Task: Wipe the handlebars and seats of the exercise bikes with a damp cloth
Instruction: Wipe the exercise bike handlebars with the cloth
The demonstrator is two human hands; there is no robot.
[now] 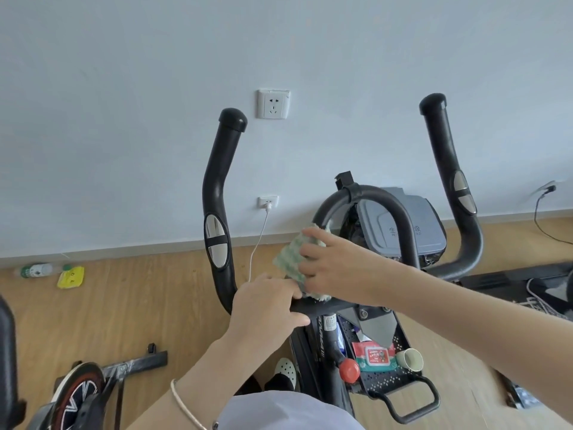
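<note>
A black exercise bike stands in front of me, its left handlebar (pixel 218 193) and right handlebar (pixel 449 181) rising toward the wall. A curved centre loop bar (pixel 381 200) arches between them. My right hand (pixel 335 268) presses a green-and-white checked cloth (pixel 293 259) against the left side of that loop, near the crossbar. My left hand (pixel 266 305) grips the crossbar just below the cloth, fingers wrapped round it. No seat is in view.
A black tray (pixel 412 386) on the bike holds a wipes pack (pixel 375 356) and a small cup (pixel 410 360). A grey bin (pixel 403 225) stands behind the bike. Another bike's flywheel (pixel 77 395) is at lower left. A bottle (pixel 37 270) lies by the wall.
</note>
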